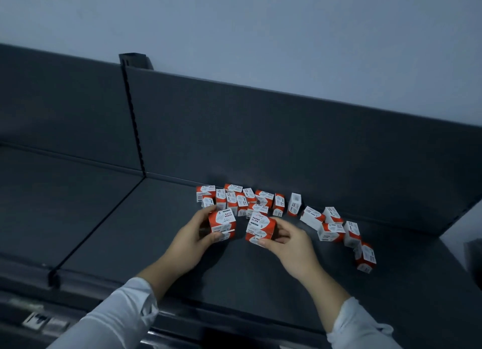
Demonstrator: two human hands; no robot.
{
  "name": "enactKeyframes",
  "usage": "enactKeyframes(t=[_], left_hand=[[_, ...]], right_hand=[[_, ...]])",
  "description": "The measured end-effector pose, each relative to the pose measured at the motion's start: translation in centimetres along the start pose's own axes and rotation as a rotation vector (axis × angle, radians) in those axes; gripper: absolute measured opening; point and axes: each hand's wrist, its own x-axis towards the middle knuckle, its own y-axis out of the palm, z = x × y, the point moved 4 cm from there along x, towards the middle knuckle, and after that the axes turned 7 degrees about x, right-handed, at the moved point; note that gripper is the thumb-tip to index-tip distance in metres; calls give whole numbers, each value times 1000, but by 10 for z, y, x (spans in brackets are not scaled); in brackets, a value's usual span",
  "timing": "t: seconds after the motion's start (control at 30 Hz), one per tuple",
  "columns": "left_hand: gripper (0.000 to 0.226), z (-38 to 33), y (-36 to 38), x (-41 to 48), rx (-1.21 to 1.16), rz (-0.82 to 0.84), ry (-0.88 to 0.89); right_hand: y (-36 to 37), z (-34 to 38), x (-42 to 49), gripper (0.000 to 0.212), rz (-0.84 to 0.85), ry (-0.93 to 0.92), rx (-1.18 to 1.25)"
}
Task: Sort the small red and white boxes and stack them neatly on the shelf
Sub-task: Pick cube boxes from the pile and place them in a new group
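Several small red and white paper-clip boxes lie on a dark grey shelf [156, 223]. My left hand [194, 237] grips a short stack of two boxes [223, 224], fingers around its left side and thumb at the front. A second two-box stack [260, 230] is held by my right hand [289, 241] just to the right, a small gap between the stacks. Behind them a jumbled cluster of boxes [242, 200] sits against the back panel. More loose boxes [331, 227] trail off to the right, some upright, some tipped.
The shelf's back panel [260, 140] rises right behind the boxes. A slotted upright post [133, 114] and a seam [99, 226] divide this shelf from the bare section at left. The shelf's right end [443, 234] lies past the last box. Price-tag strips [39, 321] line the front edge.
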Motion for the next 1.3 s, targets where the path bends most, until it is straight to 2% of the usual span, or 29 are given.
enactKeyframes(t=[0.27, 0.77, 1.0, 1.3], left_hand=[[43, 11, -90, -23, 13, -25, 6], [44, 63, -288, -82, 147, 4, 72], [45, 87, -342, -98, 154, -30, 30], [47, 116, -380, -79, 254, -40, -40]], right_hand=[[83, 61, 0, 49, 95, -113, 42], [282, 130, -25, 51, 111, -124, 127], [343, 145, -24, 53, 158, -105, 129], [385, 154, 25, 52, 289, -79, 72]])
